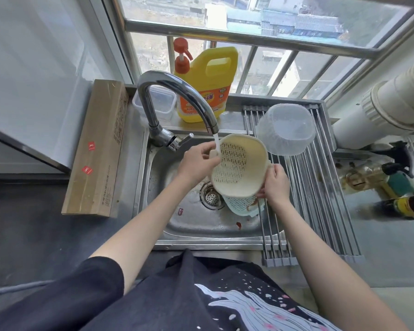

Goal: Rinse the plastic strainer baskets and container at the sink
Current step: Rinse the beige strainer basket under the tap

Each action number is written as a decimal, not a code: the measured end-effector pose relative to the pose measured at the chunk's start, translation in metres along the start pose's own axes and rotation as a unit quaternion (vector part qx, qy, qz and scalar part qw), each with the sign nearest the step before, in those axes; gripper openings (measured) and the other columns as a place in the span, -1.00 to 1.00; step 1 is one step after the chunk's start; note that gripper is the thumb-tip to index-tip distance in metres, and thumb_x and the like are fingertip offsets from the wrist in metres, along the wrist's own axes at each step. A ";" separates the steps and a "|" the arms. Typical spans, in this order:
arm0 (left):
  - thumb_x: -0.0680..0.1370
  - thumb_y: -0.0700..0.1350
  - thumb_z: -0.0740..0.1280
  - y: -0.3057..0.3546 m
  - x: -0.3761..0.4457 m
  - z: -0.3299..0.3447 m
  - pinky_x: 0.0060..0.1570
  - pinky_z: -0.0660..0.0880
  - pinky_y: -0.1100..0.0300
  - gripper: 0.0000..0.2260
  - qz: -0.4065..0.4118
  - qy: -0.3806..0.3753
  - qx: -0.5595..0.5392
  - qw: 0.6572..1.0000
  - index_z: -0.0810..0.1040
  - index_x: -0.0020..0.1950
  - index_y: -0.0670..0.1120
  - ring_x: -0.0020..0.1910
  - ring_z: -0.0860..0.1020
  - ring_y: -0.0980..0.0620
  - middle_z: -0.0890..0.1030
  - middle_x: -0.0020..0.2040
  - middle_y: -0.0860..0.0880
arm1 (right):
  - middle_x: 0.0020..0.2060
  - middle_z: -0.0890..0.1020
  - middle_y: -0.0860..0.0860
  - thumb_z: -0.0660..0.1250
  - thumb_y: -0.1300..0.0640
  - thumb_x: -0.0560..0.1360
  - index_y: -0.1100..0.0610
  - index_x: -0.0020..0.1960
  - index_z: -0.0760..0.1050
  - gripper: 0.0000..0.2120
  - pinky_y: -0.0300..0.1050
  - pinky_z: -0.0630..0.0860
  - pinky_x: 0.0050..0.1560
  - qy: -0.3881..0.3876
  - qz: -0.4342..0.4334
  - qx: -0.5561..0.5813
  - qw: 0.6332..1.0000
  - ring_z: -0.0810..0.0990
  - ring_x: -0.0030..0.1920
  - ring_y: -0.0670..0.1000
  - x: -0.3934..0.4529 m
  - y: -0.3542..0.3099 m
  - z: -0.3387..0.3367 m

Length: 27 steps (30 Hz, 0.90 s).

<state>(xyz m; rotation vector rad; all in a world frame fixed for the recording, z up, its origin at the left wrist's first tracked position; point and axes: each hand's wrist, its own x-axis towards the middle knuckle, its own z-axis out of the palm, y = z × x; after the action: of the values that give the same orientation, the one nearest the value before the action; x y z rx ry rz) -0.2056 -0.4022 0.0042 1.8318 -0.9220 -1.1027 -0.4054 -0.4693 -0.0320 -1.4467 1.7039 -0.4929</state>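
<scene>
A cream plastic strainer basket (pixel 239 166) is tilted over the steel sink (pixel 196 225), its inside facing me. My left hand (pixel 197 161) grips its left handle, where water from the tap (pixel 175 101) runs down. My right hand (pixel 275 185) holds its right rim. Below it, a pale green strainer basket (pixel 242 204) lies in the sink by the drain (pixel 210 197). A clear plastic container (pixel 285 129) rests upside down on the roll-up drying rack (pixel 320 187).
A yellow detergent jug (pixel 208 84) and a small clear box (pixel 163 103) stand behind the tap. A long cardboard box (pixel 98 149) lies left of the sink. Bottles (pixel 380 180) and a white duct (pixel 380 111) are on the right.
</scene>
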 end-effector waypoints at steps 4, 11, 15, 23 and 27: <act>0.45 0.11 0.35 0.024 0.015 0.007 0.13 0.51 0.01 -0.67 0.019 -0.019 0.037 0.999 0.59 0.20 0.13 0.03 0.60 0.11 0.67 0.00 0.14 | -0.26 0.55 0.12 0.01 -0.05 0.65 0.16 0.04 0.35 -0.71 -0.21 0.40 -0.65 -0.037 0.035 0.039 0.998 0.54 -0.58 0.02 -0.016 0.010 0.013; 0.54 0.02 0.25 0.024 0.026 0.011 0.07 0.45 0.12 -0.71 -0.049 -0.101 0.159 0.981 0.54 0.20 -0.06 0.08 0.51 -0.03 0.55 0.10 -0.01 | -0.36 0.47 0.09 0.11 0.05 0.63 0.20 0.16 0.40 -0.75 -0.25 0.28 -0.63 -0.080 0.110 0.094 0.986 0.38 -0.58 -0.08 -0.038 0.033 0.025; 0.52 -0.13 0.26 -0.007 0.022 -0.013 -0.24 0.57 0.14 -0.74 -0.177 -0.114 0.167 0.963 0.52 0.20 -0.10 -0.13 0.60 -0.06 0.61 -0.01 -0.11 | -0.46 0.43 0.03 0.12 0.11 0.62 0.22 0.21 0.43 -0.74 -0.29 0.21 -0.64 -0.127 0.115 0.114 0.979 0.31 -0.61 -0.12 -0.037 0.027 0.027; 0.61 -0.05 0.20 -0.048 0.007 -0.050 -0.42 0.59 0.14 -0.67 -0.360 -0.141 0.149 0.910 0.40 0.25 -0.27 -0.41 0.64 -0.10 0.64 -0.20 -0.28 | -0.30 0.54 0.00 0.18 0.04 0.61 0.07 0.14 0.36 -0.84 -0.13 0.43 -0.54 -0.179 -0.090 -0.016 0.980 0.51 -0.45 -0.03 -0.036 -0.009 0.043; 0.63 -0.07 0.16 -0.050 0.002 -0.065 -0.29 0.64 0.14 -0.70 -0.346 -0.161 0.009 0.924 0.33 0.31 -0.19 -0.21 0.68 -0.10 0.61 0.04 -0.34 | -0.36 0.57 0.02 0.23 0.07 0.59 0.04 0.16 0.28 -0.81 0.11 0.58 -0.38 -0.146 -0.187 -0.086 0.968 0.57 -0.47 0.07 -0.041 -0.004 0.043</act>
<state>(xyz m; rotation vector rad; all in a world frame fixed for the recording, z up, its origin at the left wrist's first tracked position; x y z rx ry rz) -0.1364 -0.3661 -0.0212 2.0885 -0.4412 -1.8721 -0.3692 -0.4226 -0.0399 -1.8802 1.2682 -0.3141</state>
